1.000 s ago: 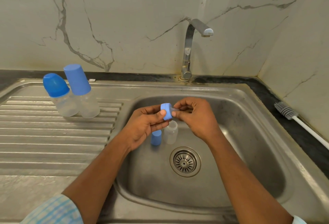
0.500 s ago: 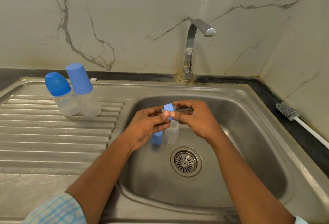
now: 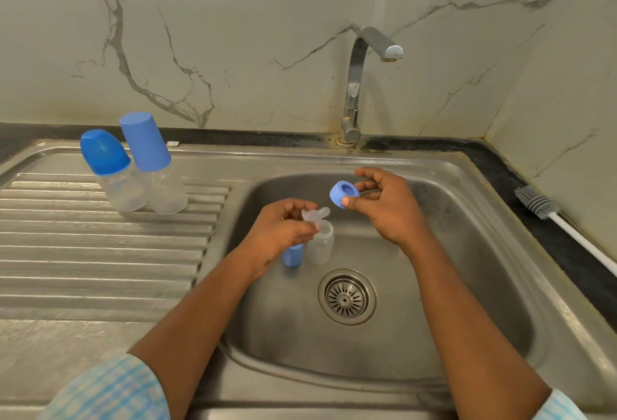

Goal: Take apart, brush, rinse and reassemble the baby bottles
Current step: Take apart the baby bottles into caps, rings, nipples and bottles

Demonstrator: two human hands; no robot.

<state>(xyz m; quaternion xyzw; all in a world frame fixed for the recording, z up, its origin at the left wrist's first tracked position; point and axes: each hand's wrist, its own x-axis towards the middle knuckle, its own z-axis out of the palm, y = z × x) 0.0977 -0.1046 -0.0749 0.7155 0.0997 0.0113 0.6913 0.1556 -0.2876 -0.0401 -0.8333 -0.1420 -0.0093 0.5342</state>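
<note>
Blue cap (image 3: 293, 256) half behind left hand (image 3: 280, 229); brush handle (image 3: 581, 242) cut by edge.

Over the sink (image 3: 494, 289) basin, the left hand (image 3: 283, 225) pinches a clear teat (image 3: 315, 214), and the right hand (image 3: 384, 205), held apart from it, grips a blue collar ring (image 3: 344, 194) between thumb and fingers. Below them an open clear bottle (image 3: 320, 244) stands upright with a blue cap (image 3: 293, 255) just beside it, near the drain (image 3: 346, 297). Two capped bottles (image 3: 115, 174) (image 3: 155, 169) stand touching on the ribbed drainboard (image 3: 83, 246). A bottle brush (image 3: 537, 202) lies on the dark bench (image 3: 500, 169) at the right.
</note>
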